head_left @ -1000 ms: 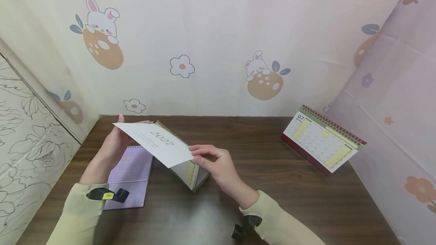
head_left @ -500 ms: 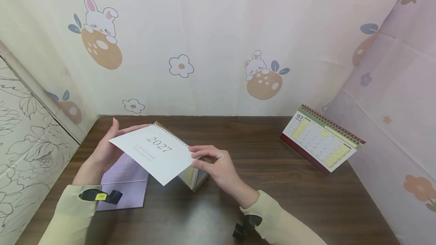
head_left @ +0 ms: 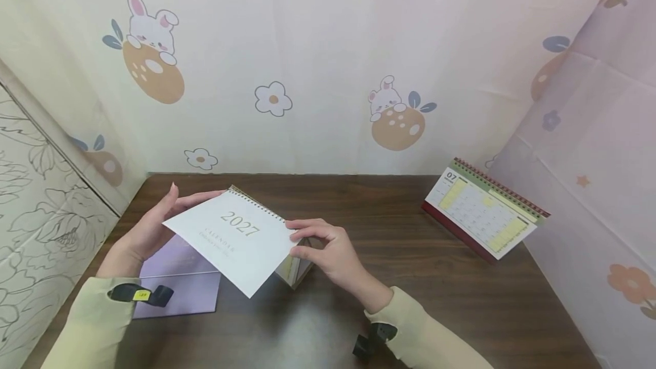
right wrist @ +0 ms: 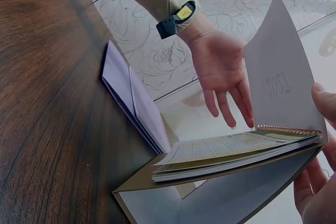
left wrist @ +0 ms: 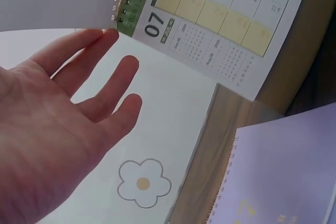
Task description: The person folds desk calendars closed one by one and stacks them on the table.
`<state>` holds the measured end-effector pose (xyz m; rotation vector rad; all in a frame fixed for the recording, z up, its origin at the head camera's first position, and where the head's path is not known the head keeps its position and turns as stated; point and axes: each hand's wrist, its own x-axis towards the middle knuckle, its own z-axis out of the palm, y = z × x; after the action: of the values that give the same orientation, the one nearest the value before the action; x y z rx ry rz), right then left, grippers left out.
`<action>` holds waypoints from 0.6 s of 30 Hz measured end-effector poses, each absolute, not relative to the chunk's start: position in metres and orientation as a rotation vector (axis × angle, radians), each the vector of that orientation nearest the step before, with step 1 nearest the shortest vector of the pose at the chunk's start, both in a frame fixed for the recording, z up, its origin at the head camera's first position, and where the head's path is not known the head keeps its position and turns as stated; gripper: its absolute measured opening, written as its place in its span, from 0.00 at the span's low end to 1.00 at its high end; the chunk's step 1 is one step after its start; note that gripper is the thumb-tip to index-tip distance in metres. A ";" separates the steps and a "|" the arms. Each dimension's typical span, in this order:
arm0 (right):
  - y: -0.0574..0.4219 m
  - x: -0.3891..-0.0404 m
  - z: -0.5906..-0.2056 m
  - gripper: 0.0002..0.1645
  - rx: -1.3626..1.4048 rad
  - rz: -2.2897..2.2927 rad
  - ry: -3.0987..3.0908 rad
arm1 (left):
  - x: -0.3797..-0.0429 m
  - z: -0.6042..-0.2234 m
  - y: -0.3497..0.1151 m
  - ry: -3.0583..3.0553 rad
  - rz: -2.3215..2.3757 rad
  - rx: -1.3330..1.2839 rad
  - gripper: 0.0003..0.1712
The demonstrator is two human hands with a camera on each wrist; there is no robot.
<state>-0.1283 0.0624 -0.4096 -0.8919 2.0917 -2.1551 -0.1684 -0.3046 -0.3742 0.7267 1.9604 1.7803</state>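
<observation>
A spiral-bound desk calendar tilts in the middle left of the head view, its white "2027" cover slanting toward the front. Pinched in my right hand is its right end by the spiral, thumb toward the cover in the right wrist view. My left hand stays palm-up at the cover's far left edge, fingers straight. In the left wrist view those fingertips meet the cover near the binding, beside the "07" page. Beneath the lifted cover, the stack of yellow-marked pages shows in the right wrist view.
A purple spiral calendar with a band across it lies on the dark wooden table, partly under my left arm. At the right stands a red-based desk calendar open at "07". A patterned cloth hangs behind.
The white cover has swung down toward the front, showing more of its face. My left hand has shifted left and slightly forward; the right hand keeps its grip almost in place.
</observation>
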 end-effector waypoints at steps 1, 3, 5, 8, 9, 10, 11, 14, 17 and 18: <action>0.063 -0.128 -0.409 0.13 -0.893 -2.152 2.090 | -0.169 -0.374 -0.306 1.944 1.772 0.743 0.45; 0.063 -0.128 -0.409 0.13 -0.894 -2.145 2.089 | -0.170 -0.373 -0.308 1.901 1.759 0.772 0.46; 0.064 -0.128 -0.410 0.13 -0.895 -2.136 2.089 | -0.171 -0.373 -0.309 1.870 1.748 0.791 0.48; 0.064 -0.128 -0.410 0.13 -0.896 -2.124 2.096 | -0.173 -0.375 -0.309 1.901 1.717 0.783 0.48; 0.064 -0.128 -0.410 0.14 -0.898 -2.123 2.098 | -0.173 -0.376 -0.308 1.933 1.700 0.776 0.48; 0.064 -0.128 -0.410 0.14 -0.903 -2.122 2.101 | -0.174 -0.377 -0.308 1.969 1.687 0.760 0.48; 0.064 -0.128 -0.411 0.14 -0.909 -2.119 2.106 | -0.174 -0.378 -0.307 2.007 1.672 0.743 0.47; 0.064 -0.128 -0.412 0.15 -0.927 -2.113 2.122 | -0.174 -0.381 -0.306 2.083 1.647 0.704 0.47; 0.064 -0.128 -0.412 0.15 -0.952 -2.102 2.147 | -0.174 -0.384 -0.304 2.080 1.669 0.699 0.47; 0.064 -0.128 -0.412 0.15 -0.957 -2.099 2.152 | -0.174 -0.385 -0.303 2.075 1.681 0.705 0.46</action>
<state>-0.1277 0.0643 -0.4124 -0.9567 2.1521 -2.0995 -0.1744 -0.3033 -0.3848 0.7050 2.0747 1.6806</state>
